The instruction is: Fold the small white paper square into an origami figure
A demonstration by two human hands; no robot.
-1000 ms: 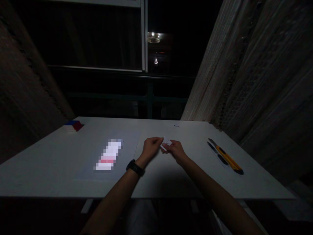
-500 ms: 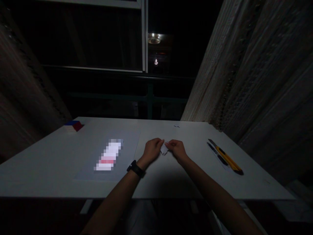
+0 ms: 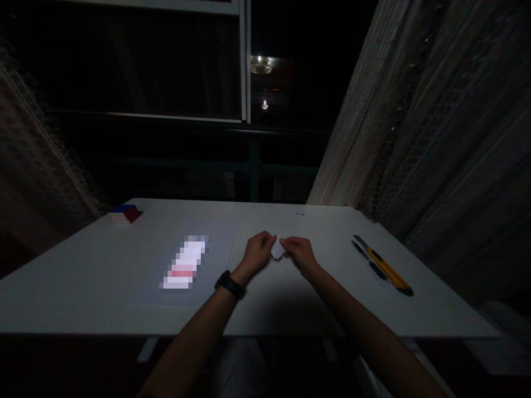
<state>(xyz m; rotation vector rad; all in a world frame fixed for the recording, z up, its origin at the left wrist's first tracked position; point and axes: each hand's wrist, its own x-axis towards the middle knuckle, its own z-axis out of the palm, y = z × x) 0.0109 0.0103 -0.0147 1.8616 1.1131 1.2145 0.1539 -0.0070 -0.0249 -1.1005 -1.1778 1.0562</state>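
Observation:
Between my two hands, over the middle of the white table [image 3: 265, 309], is a small folded piece of white paper [image 3: 277, 250]. My left hand [image 3: 259, 251] pinches its left side between thumb and fingers; a black watch sits on that wrist. On the paper's right side, my right hand [image 3: 301, 254] grips it with thumb and curled fingers. The paper's lower end comes to small dark-edged points. Its upper part is partly hidden by my fingertips, and its fold details are too small and dim to make out.
To the left, a lit, blurred-out screen [image 3: 185, 262] lies on a large white sheet [image 3: 224, 276]. A coloured cube [image 3: 125, 213] stands at the far left. At right lie a yellow utility knife [image 3: 388, 269] and a dark pen [image 3: 369, 260]. Small dark scraps [image 3: 300, 214] lie near the back edge.
Both hands stay almost in place, still pinching the paper. The paper has shifted very slightly up and left, and its lower points look a little different.

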